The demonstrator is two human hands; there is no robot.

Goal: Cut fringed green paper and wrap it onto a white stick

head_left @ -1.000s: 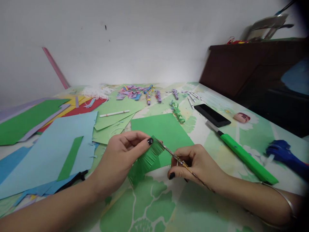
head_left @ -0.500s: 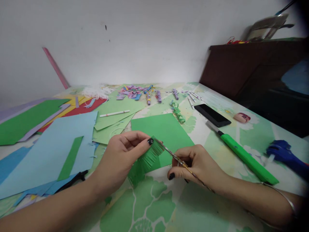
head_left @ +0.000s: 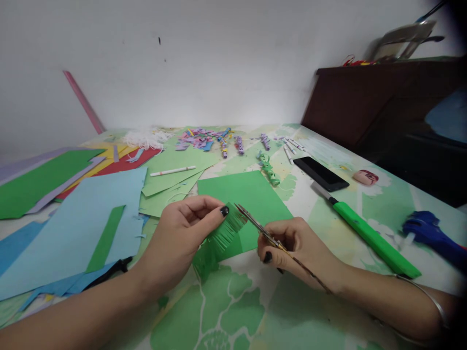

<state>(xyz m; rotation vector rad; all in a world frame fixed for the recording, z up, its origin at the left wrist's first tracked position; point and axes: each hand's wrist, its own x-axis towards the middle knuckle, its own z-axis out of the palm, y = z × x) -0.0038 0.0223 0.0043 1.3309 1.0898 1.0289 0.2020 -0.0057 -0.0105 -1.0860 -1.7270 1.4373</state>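
Between thumb and fingers, my left hand [head_left: 189, 223] pinches a green paper strip [head_left: 223, 234] with a fringe of fine cuts along its lower right edge. My right hand [head_left: 292, 248] grips a pair of scissors [head_left: 268, 236], blades pointing up and left. The blade tips lie close beside the strip's upper right end and look slightly parted. Behind both hands, a green paper sheet [head_left: 242, 192] lies flat on the patterned tablecloth. The far part of the strip droops below my left hand.
At left lie a light blue sheet [head_left: 120, 194] with a green strip [head_left: 106, 238] and other coloured papers. A green utility knife [head_left: 375, 238], a phone [head_left: 321, 173] and a blue glue gun [head_left: 425, 228] are on the right. Paper scraps [head_left: 199, 138] and curled paper pieces [head_left: 269, 167] sit farther back.
The scissors have drawn back slightly to the right, their tips now apart from the strip's edge. My left hand with the strip has shifted a little left.
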